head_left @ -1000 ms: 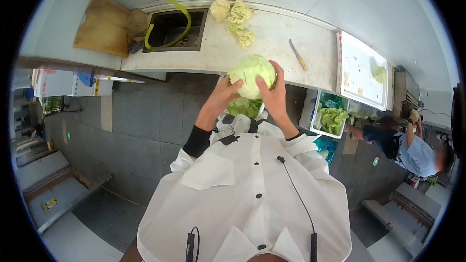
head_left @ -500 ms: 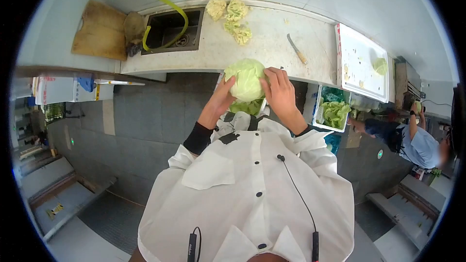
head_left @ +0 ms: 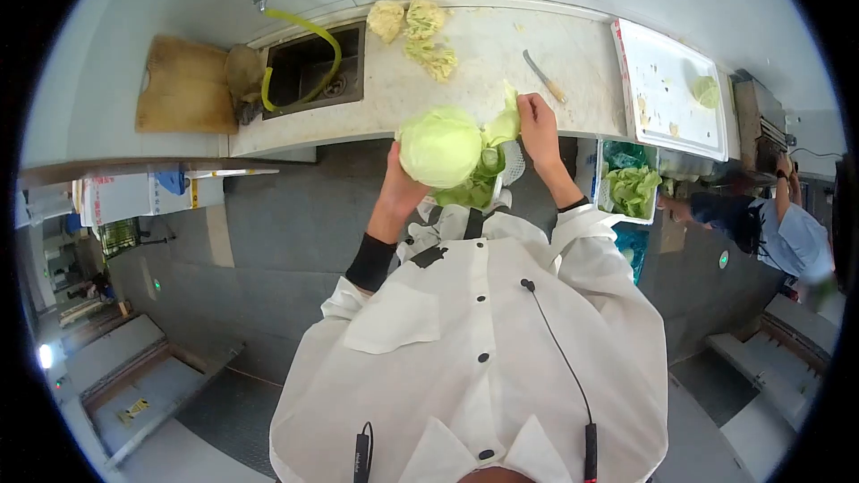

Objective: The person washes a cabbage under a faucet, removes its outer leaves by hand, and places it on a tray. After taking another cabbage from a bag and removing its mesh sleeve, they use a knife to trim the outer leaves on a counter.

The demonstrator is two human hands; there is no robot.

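Observation:
A pale green cabbage [head_left: 439, 147] is held up over the counter's front edge. My left hand [head_left: 403, 186] is closed around its left and lower side, with some fingers hidden behind it. Just right of the head, my right hand [head_left: 540, 131] pinches a loose cabbage leaf [head_left: 504, 123], which hangs between the hand and the head. Under the cabbage, more green leaves [head_left: 472, 190] lie in a white basket [head_left: 513, 164] close to my body.
On the counter [head_left: 483, 45] lie cauliflower-like pieces [head_left: 419, 29] and a knife [head_left: 544, 76]. To the left are a sink [head_left: 309, 67] with a yellow hose and a cutting board [head_left: 186, 85]. A white tray [head_left: 667, 80] and a leaf crate [head_left: 629, 183] stand right. Another person [head_left: 778, 224] works beyond.
My right hand has moved away from the cabbage to the right, pulling a leaf off it. The cabbage has shifted slightly left in my left hand. The view has turned a little.

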